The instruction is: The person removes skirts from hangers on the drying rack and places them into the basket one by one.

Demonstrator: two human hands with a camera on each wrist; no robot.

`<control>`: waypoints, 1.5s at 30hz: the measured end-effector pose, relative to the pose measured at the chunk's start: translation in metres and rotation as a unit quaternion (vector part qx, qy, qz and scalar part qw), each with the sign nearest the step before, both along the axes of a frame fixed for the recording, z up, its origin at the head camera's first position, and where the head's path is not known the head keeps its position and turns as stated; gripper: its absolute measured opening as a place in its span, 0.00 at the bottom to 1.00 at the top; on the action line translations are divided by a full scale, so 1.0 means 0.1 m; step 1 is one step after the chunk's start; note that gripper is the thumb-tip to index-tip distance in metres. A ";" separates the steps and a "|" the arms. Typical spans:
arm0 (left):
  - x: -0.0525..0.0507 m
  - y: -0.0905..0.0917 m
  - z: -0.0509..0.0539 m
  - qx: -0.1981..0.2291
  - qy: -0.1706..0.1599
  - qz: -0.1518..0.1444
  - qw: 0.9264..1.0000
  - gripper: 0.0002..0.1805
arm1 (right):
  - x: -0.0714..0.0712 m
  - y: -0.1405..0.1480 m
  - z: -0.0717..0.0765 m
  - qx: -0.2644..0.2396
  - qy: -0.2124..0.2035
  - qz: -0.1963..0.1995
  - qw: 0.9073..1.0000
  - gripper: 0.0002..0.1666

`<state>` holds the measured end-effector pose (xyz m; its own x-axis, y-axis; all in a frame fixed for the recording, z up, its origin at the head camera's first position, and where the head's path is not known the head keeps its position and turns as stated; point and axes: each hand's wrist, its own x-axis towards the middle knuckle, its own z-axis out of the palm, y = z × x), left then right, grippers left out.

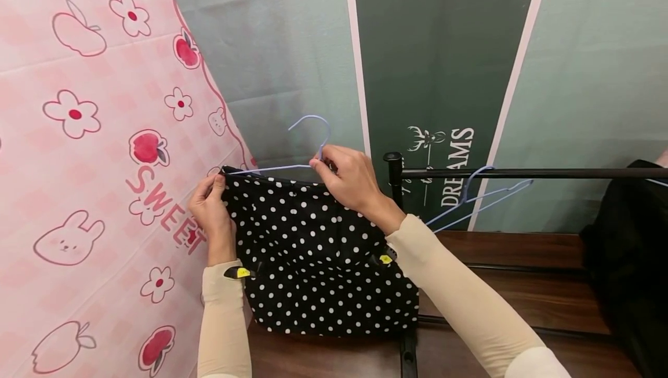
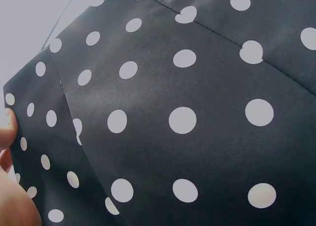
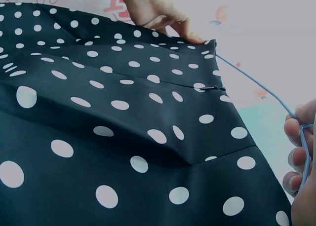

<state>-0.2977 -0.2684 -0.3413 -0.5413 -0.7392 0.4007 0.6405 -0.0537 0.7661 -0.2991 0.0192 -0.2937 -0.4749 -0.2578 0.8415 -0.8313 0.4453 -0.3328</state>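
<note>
A black skirt-like garment with white polka dots [image 1: 318,262] hangs below both hands, its waist edge uppermost. My left hand [image 1: 213,207] pinches the left corner of that edge between thumb and fingers. A thin lilac wire hanger [image 1: 271,168] reaches into this corner, its hook pointing up. My right hand [image 1: 351,178] grips the hanger just under the hook, beside the waist edge. In the right wrist view, the hanger wire [image 3: 256,83] runs from the curled fingers to the garment's corner. Cloth fills most of the left wrist view, with part of the left hand [image 2: 17,201] at its edge.
A black clothes rack rail [image 1: 553,173] extends to the right, carrying another lilac hanger [image 1: 477,198]. Dark clothing [image 1: 621,239] hangs at the far right. Pink printed cloth [image 1: 104,181] covers the left side, close to the left hand.
</note>
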 end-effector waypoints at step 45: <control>-0.26 -0.03 0.22 0.028 0.004 -0.003 1.000 0.10 | -0.01 0.14 0.18 -0.142 0.030 0.057 0.988 0.08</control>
